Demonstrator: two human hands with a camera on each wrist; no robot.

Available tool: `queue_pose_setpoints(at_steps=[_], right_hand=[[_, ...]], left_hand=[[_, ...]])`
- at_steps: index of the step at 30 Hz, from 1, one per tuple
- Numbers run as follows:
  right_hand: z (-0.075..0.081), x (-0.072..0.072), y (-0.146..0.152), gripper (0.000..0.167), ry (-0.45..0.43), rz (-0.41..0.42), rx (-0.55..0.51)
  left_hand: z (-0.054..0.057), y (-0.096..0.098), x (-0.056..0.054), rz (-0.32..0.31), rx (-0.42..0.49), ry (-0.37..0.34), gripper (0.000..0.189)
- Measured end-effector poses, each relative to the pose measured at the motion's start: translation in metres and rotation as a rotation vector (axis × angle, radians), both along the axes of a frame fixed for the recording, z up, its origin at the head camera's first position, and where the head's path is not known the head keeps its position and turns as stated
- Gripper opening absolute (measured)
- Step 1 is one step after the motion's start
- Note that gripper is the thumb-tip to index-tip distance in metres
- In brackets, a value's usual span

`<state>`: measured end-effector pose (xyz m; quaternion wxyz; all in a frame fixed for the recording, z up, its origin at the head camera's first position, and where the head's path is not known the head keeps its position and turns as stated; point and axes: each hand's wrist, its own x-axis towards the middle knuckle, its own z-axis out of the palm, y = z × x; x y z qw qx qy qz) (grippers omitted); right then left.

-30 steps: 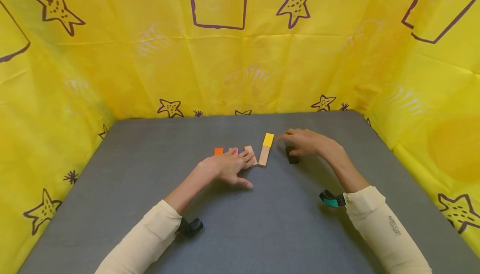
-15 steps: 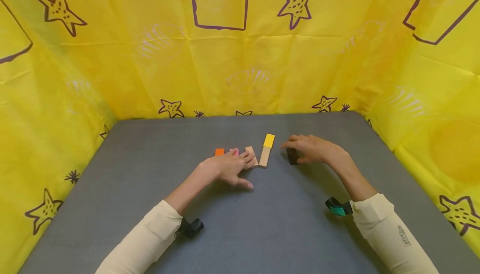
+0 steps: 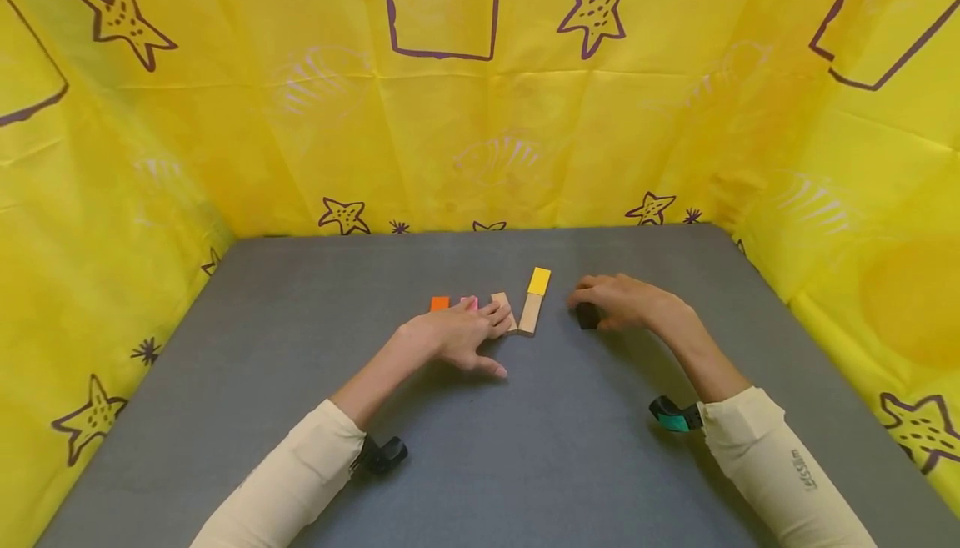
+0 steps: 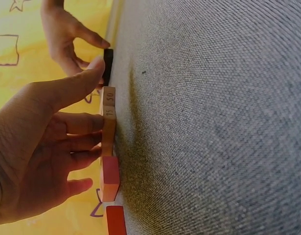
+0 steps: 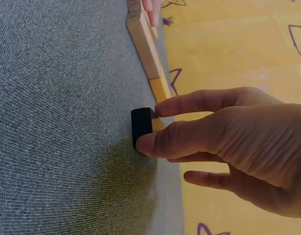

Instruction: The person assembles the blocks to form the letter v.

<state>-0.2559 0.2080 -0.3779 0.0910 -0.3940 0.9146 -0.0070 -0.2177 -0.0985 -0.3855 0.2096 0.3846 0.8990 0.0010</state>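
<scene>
My right hand [image 3: 626, 302] pinches a black block [image 5: 141, 126] between thumb and index finger, low on the table. To the left, my left hand [image 3: 459, 336] lies with loosely extended fingers, its fingertips on a plain wooden block [image 3: 499, 301]. A second plain wooden block [image 3: 529, 314] meets that one at the near end, forming a V, and a yellow block [image 3: 538, 281] continues from its far end. Printed numbers mark the near ends of the wooden blocks in the left wrist view. A pink block [image 4: 110, 178] sits under my left hand's far side, with an orange block [image 3: 439, 304] beyond it.
A grey cloth-like tabletop [image 3: 480, 465] carries the blocks. Yellow hangings [image 3: 450, 139] with drawn starfish and fish enclose its back and sides. Dark bands with cameras [image 3: 384, 454] sit at both wrists.
My right hand has drawn slightly back and lowered, its thumb and index finger closing around the black block. The left hand and the other blocks have stayed in place.
</scene>
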Motion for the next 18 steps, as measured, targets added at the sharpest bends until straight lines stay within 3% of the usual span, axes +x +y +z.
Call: queue_pose_setpoints(at_steps=[18], right_hand=[[-0.0005, 0.0007, 0.0026, 0.042, 0.039, 0.006, 0.005]], left_hand=[[0.0000, 0.0012, 0.0006, 0.018, 0.003, -0.009, 0.094]])
